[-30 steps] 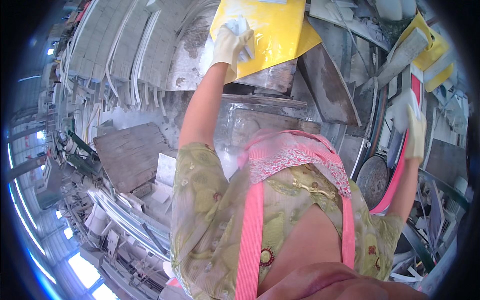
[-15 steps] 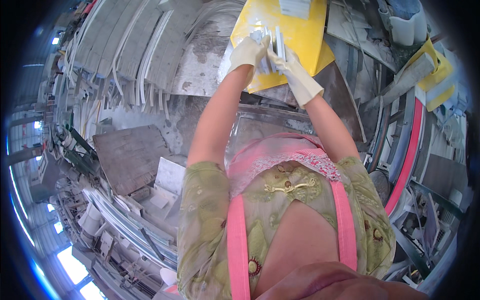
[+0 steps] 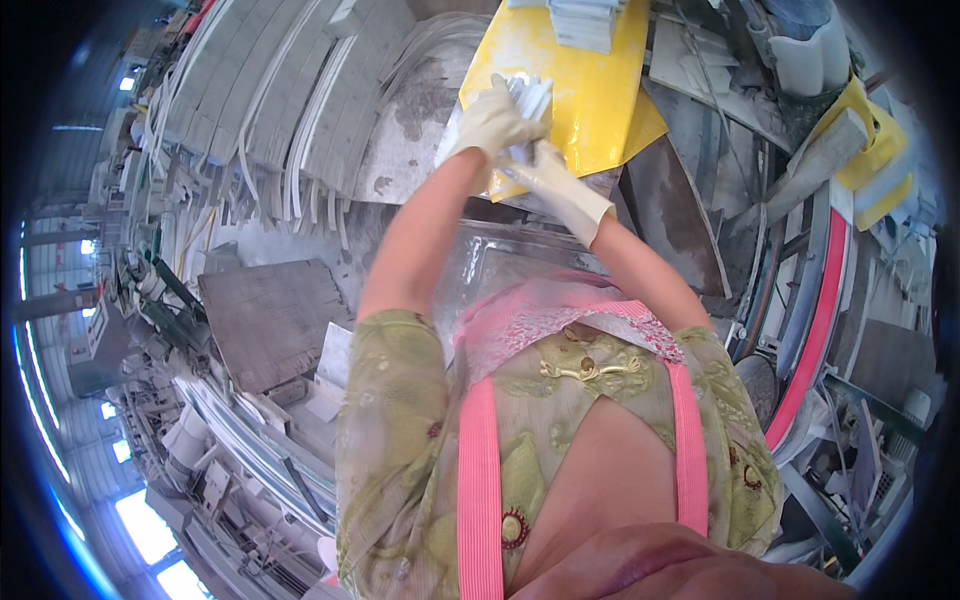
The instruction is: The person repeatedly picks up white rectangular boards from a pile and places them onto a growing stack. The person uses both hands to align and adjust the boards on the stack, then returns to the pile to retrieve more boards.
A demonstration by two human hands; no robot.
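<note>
Both gloved hands up over the yellow sheet (image 3: 590,95). Left hand (image 3: 492,120) grip closed on a bundle of white strips (image 3: 530,100); right hand (image 3: 550,175) grips its lower end, just below. Bundle's long axis runs away from me.

The left hand (image 3: 492,120) and the right hand (image 3: 555,180) wear smooth, pale rubber gloves. They hold white strips (image 3: 527,100) that look like matt plastic. In the upper middle of the frame, the yellow sheet (image 3: 600,100) is glossy and smooth. The grey board (image 3: 270,320) at the left looks rough and dusty.
</note>
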